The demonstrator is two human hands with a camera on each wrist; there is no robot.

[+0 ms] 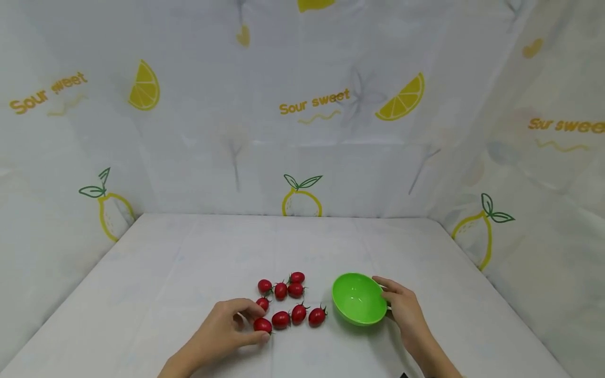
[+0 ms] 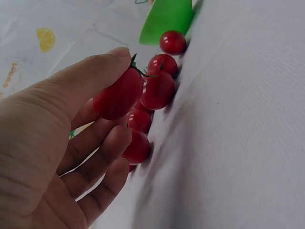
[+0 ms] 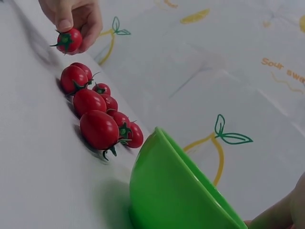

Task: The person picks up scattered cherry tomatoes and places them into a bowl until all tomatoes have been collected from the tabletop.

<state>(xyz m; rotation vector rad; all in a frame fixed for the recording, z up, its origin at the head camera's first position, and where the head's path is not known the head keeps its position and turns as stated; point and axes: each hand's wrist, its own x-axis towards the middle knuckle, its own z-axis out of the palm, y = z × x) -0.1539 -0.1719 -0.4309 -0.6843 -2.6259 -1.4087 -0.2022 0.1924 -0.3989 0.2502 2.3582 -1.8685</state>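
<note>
My left hand pinches a red cherry tomato between thumb and fingers; in the right wrist view this tomato appears just off the cloth, green stem showing. Several more cherry tomatoes lie close together to the right of and beyond that hand, most with small green stems. A glossy green bowl is tilted, its opening facing left and toward me. My right hand holds it at the right side, some fingers hidden behind it. I see no tomato inside the bowl.
A white cloth covers the table. White sheeting printed with lemons and lettering hangs behind the table and along both sides. One tomato lies nearest the bowl, with a small gap between them.
</note>
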